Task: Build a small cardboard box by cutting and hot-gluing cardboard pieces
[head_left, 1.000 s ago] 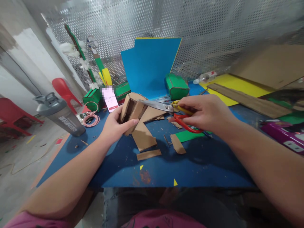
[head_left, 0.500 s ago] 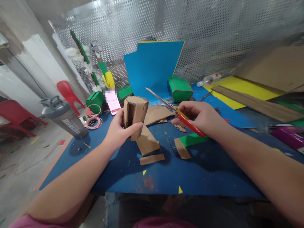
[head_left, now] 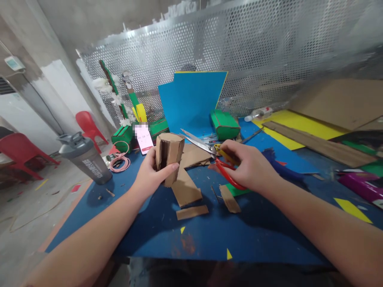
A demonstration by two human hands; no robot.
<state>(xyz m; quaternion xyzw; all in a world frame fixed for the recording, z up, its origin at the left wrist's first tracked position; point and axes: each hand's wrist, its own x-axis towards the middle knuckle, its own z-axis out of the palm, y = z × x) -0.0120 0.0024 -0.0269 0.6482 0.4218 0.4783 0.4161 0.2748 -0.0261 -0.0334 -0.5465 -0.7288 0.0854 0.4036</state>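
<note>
My left hand (head_left: 152, 169) grips a small many-sided cardboard tube (head_left: 174, 153), held upright with a flat cardboard top; a dark gap runs down its side. In my right hand (head_left: 243, 165) is a pair of scissors (head_left: 223, 165) with red and yellow handles. Their blades are slightly parted and point left, the tips close to the tube's top edge; whether they touch it I cannot tell. Below the hands lie cardboard pieces (head_left: 187, 189), a narrow cardboard strip (head_left: 192, 212) and another scrap (head_left: 229, 198) near a green piece (head_left: 239, 190).
A grey shaker bottle (head_left: 86, 157), a pink cord coil (head_left: 120, 162) and a phone (head_left: 145, 140) stand or lie at left. Behind are a blue board (head_left: 193, 97) and a green box (head_left: 225, 124). A long cardboard strip (head_left: 317, 143) lies at right on the blue table (head_left: 143, 235).
The scissors have swung lower and further left, and their blades have parted. My left hand still holds the tube. The camera view has tilted up a little.
</note>
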